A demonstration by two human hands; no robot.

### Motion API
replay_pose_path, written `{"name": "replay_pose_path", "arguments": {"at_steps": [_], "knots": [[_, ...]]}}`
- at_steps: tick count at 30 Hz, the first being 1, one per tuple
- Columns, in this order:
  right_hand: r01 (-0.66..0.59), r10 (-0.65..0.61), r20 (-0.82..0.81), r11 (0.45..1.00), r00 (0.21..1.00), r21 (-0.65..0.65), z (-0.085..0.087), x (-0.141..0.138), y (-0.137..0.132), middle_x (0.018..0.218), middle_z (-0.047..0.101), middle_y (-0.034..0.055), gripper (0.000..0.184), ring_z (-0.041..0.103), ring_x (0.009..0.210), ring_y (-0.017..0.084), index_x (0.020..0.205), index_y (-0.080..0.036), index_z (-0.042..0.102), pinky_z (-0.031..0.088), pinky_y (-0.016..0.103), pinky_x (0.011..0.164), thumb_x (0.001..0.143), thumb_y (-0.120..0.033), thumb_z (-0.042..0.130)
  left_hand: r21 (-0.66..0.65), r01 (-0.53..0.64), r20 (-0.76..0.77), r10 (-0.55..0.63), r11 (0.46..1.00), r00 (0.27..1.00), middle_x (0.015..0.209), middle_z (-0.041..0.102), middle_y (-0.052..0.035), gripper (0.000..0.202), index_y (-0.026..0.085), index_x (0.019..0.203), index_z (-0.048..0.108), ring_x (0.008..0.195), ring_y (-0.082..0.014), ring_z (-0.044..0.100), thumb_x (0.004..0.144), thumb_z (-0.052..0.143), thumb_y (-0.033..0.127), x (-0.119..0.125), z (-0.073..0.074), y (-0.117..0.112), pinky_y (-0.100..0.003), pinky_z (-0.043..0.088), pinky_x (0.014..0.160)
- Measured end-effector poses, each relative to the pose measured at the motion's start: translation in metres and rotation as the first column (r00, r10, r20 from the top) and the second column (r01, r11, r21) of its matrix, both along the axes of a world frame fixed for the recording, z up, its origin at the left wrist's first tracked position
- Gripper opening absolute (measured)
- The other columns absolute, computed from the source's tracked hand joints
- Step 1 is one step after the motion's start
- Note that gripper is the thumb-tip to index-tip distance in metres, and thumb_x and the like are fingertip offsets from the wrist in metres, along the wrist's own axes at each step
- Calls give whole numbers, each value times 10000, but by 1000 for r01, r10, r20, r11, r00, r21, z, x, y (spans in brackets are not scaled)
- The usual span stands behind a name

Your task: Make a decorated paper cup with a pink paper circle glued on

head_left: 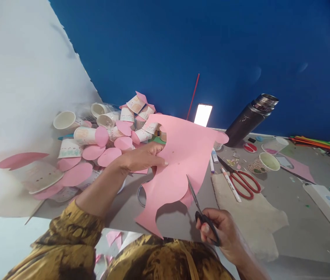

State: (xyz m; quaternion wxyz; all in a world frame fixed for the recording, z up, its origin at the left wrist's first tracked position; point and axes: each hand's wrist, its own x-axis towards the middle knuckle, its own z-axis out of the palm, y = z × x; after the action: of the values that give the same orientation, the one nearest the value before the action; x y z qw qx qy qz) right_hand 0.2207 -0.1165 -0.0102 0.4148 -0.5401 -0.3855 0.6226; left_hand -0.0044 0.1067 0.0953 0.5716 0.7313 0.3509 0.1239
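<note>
A large sheet of pink paper (182, 151) is held up over the table, with curved pieces cut out of its left and lower edges. My left hand (145, 157) grips its left side, thumb on top and the other fingers partly hidden behind. In my right hand (220, 231) is a pair of scissors with black handles (202, 218), the fingers wrapped through the loops. The blades point up and away, their tips at the lower part of the sheet beside a cut curve. Behind the left hand lie several paper cups with pink paper rounds (87, 136).
Red-handled scissors (245, 184) and a marker (231, 184) rest by a beige cloth (240, 217) on the right. A dark flask (248, 120) and a lit phone (203, 115) lean at the blue wall. A patterned cup (265, 163) and a white power strip (329, 212) lie further right.
</note>
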Motion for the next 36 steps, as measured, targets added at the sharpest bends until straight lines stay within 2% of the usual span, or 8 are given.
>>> {"name": "replay_pose_path", "arguments": {"at_steps": [2, 4, 17, 29, 36], "knots": [[-4, 4, -10, 1000, 1000, 5, -1, -1, 0, 549, 565, 7, 591, 409, 475, 80, 699, -141, 669, 354, 222, 487, 692, -719, 792, 99, 14, -32, -10, 995, 999, 634, 235, 69, 468, 230, 622, 275, 545, -78, 233, 688, 738, 247, 0, 1, 1, -252, 195, 472], [-1, 1, -18, 1000, 1000, 5, -2, -1, 1, 546, 563, 5, 588, 402, 470, 76, 702, -138, 671, 356, 220, 487, 701, -715, 789, 144, 31, -46, -25, 989, 999, 654, 213, 64, 477, 230, 624, 259, 561, -82, 196, 697, 730, 252, 1, 2, 1, -257, 178, 472], [1, -1, -18, 1000, 1000, 3, -4, -1, -1, 541, 571, 11, 587, 416, 471, 82, 705, -136, 675, 340, 217, 476, 703, -712, 790, 58, 45, -14, -44, 997, 999, 614, 288, 58, 448, 230, 631, 301, 508, -80, 287, 723, 732, 309, 2, 2, -3, -250, 209, 444], [2, -2, 15, 1000, 1000, -10, -4, 0, -1, 516, 559, 4, 583, 416, 460, 82, 685, -134, 676, 345, 221, 473, 697, -706, 792, 168, 84, -69, -74, 982, 995, 627, 254, 55, 456, 230, 626, 279, 548, -100, 281, 710, 724, 287, 1, 2, 2, -254, 266, 463], [-25, 25, 6, 999, 1000, -26, -2, 0, -2, 539, 597, 15, 559, 430, 465, 85, 713, -135, 691, 367, 224, 486, 714, -685, 792, 82, 122, -37, -119, 989, 992, 582, 228, 71, 499, 239, 616, 261, 487, -80, 264, 697, 752, 284, 3, 8, -2, -242, 247, 408]]}}
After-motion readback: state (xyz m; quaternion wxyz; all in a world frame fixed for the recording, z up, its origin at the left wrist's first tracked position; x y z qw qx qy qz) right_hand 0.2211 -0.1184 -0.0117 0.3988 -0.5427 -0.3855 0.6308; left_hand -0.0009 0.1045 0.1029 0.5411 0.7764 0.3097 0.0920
